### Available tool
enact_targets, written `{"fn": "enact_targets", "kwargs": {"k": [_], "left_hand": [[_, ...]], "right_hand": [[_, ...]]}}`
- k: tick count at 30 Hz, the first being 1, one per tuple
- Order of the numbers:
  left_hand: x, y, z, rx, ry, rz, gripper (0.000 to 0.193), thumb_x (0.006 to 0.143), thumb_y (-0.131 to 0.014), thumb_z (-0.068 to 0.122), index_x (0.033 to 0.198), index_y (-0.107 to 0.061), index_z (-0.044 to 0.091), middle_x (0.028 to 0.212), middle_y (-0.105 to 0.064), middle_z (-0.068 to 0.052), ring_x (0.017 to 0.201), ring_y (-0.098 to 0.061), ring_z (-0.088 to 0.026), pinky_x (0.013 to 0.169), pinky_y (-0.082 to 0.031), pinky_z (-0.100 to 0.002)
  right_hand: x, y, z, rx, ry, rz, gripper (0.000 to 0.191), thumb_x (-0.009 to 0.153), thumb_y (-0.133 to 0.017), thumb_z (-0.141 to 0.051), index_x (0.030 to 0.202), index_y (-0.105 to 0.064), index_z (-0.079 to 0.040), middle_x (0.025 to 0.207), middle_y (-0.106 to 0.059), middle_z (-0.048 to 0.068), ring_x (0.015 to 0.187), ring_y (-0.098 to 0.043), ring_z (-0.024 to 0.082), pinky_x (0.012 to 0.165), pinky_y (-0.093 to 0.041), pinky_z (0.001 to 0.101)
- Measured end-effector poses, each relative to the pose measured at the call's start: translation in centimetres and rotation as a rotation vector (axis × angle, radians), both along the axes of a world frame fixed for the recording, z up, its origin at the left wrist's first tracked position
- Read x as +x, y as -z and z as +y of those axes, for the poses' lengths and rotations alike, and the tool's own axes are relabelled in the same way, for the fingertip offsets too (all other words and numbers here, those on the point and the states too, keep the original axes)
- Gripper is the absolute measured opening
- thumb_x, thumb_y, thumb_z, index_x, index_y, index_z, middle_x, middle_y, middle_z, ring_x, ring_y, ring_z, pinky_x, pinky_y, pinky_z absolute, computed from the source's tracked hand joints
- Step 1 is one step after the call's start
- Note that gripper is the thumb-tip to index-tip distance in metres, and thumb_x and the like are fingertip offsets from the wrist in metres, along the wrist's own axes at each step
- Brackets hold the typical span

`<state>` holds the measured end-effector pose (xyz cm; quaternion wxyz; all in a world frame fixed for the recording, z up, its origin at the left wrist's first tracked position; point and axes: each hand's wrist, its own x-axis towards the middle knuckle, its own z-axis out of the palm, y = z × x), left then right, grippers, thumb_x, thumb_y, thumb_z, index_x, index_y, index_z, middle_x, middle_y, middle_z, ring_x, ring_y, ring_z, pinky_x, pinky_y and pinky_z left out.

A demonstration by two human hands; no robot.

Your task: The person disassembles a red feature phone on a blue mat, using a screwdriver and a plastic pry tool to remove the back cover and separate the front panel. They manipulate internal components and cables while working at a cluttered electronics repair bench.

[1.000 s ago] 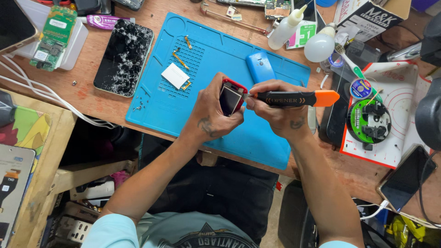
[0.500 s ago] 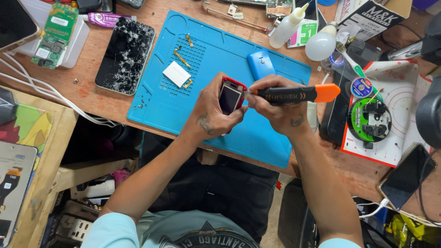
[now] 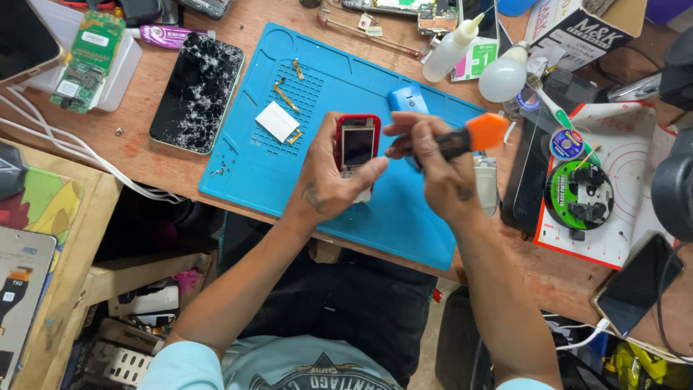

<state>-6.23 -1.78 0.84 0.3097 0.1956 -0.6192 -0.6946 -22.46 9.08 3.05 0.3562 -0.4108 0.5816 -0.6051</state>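
Blue silicone work mat (image 3: 339, 195) covers the wooden bench. Above it, the left hand (image 3: 328, 180) curls around a small red-cased phone (image 3: 357, 148), while the right hand (image 3: 433, 170) grips a black screwdriver with orange cap (image 3: 473, 137). A white square label (image 3: 276, 120) lies just left.

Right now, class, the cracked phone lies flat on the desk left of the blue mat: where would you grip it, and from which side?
Grip the cracked phone across its two long edges, coming down from above. It lies flat, glass up, so pinching the sides probably keeps fingers off the broken glass. The blue mat and plastic box leave room along both edges.
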Motion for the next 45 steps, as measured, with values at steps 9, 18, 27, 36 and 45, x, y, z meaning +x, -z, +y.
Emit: {"fn": "enact_targets", "kwargs": {"k": [9,18,27,36,45], "left_hand": [[0.6,1.3,-0.4,-0.083,-0.163,0.024,0.032,0.11,-0.051,0.02,0.131,-0.063,-0.001,0.106,-0.072,-0.007,0.094,-0.066,-0.01,0.086,-0.056,-0.026],[1.0,1.4,0.3,-0.099,-0.377,0.075,0.036,0.11,-0.058,0.023,0.136,-0.061,-0.001,0.108,-0.071,-0.007,0.097,-0.065,-0.008,0.086,-0.057,-0.026],[1.0,0.7,0.7,-0.091,-0.349,0.054,0.033,0.103,-0.068,0.019,0.129,-0.061,-0.001,0.104,-0.072,-0.009,0.094,-0.071,-0.011,0.083,-0.061,-0.025],[1.0,0.3,0.6,-0.028,-0.081,0.032,0.025,0.1,-0.069,0.009,0.121,-0.063,-0.003,0.104,-0.074,-0.01,0.096,-0.073,-0.013,0.086,-0.064,-0.029],[0.8,0.3,0.5,-0.035,-0.108,0.052,0.018,0.101,-0.066,0.007,0.116,-0.063,-0.002,0.104,-0.073,-0.009,0.096,-0.073,-0.012,0.088,-0.063,-0.029]], "right_hand": [[-0.1,-0.6,-0.2,0.384,0.16,0.184,0.047,0.102,-0.061,-0.027,0.141,-0.053,-0.003,0.087,-0.067,0.009,0.066,-0.064,0.016,0.059,-0.053,0.0315],[1.4,-1.6,0.4,0.478,0.123,0.759,0.064,0.089,-0.078,-0.027,0.143,-0.051,-0.008,0.099,-0.068,0.017,0.077,-0.069,0.029,0.068,-0.055,0.0402],[1.5,-1.8,0.9,0.106,0.234,1.154,0.045,0.093,-0.087,-0.028,0.126,-0.066,-0.006,0.111,-0.068,0.016,0.103,-0.067,0.031,0.088,-0.055,0.0384],[2.4,-1.7,0.4,-0.019,0.113,0.741,0.059,0.08,-0.094,-0.023,0.128,-0.065,-0.005,0.114,-0.068,0.01,0.096,-0.069,0.016,0.08,-0.061,0.0295],[2.6,-1.6,0.5,-0.044,0.075,0.797,0.049,0.088,-0.088,-0.012,0.132,-0.065,-0.008,0.125,-0.062,0.012,0.105,-0.068,0.019,0.082,-0.062,0.0288]]}}
